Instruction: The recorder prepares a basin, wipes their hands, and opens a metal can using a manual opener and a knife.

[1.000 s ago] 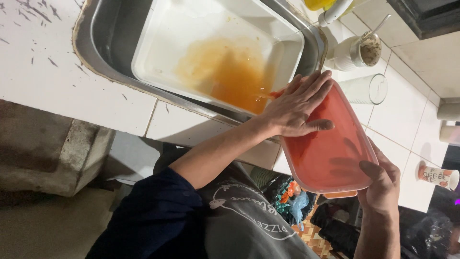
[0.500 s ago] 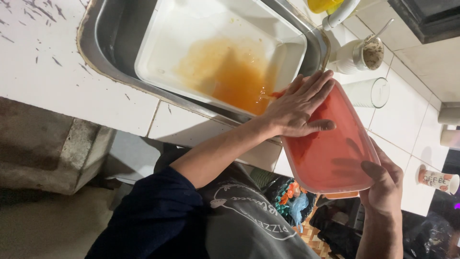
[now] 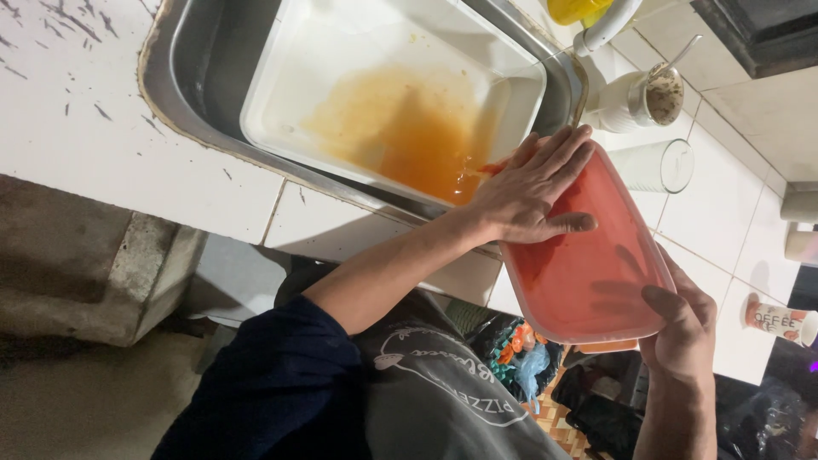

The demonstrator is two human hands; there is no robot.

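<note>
Head view
Tub [image 3: 588, 273]: tilted over the sink's near rim, one corner dipped toward the tray, the rest out past the counter edge.
Left hand [image 3: 532, 192]: flat on the tub's upper side, fingers spread, pressing rather than gripping.
Right hand [image 3: 682, 328]: closed round the tub's lower corner, thumb on top, fingers beneath.
Sink [image 3: 183, 81]: steel rim just beside the tub; tray fills most of the basin.
Tray [image 3: 290, 102]: white, smeared with orange liquid, pooled at the corner nearest the tub.
Room: tiled counter [image 3: 724, 221] beyond the tub holds a glass [image 3: 648, 166] and a mug [image 3: 635, 100], both near; open drop below the counter edge.
Tub look: translucent red-orange, rounded corners, wet inside.
</note>
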